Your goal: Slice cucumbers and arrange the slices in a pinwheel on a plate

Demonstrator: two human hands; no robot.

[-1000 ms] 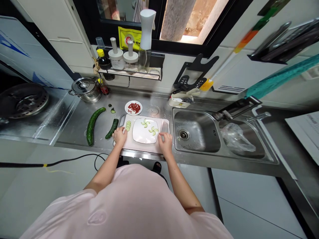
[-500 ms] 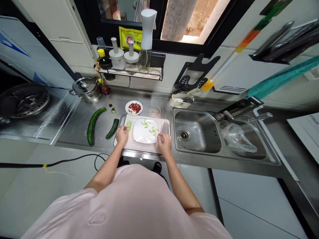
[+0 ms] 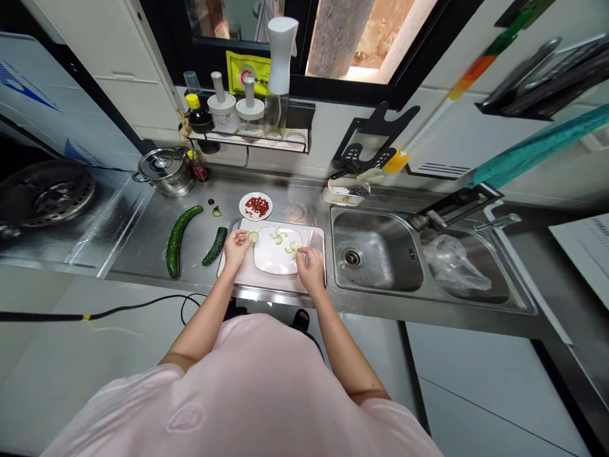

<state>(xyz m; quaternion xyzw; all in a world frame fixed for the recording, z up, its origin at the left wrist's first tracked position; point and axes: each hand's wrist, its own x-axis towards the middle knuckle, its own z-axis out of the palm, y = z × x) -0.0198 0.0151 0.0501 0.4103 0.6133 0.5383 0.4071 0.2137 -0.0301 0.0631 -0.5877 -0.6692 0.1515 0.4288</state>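
Observation:
My left hand [image 3: 235, 250] pinches a thin cucumber slice [image 3: 254, 237] at the left edge of the white plate [image 3: 273, 260]. More slices by those fingers are mostly hidden. My right hand [image 3: 310, 266] is over the plate's right edge, its fingertips together at a pinwheel of cucumber slices [image 3: 291, 249]; whether they grip a slice is too small to tell. Another slice pinwheel [image 3: 278, 236] lies near the plate's top. The plate rests on a pale cutting board [image 3: 247, 274]. A knife blade [image 3: 315, 239] lies on the board's right side.
Left of the board are a cut cucumber [image 3: 215, 247], a whole cucumber [image 3: 181, 238] and a steel pot [image 3: 166, 171]. Behind it sits a small plate of red pieces [image 3: 255, 206]. A double sink [image 3: 378, 251] is at the right, under a faucet [image 3: 451, 206].
My left hand has moved slightly up and right and now holds a slice beside the plate. My right hand has shifted a little left and up, onto the right pinwheel.

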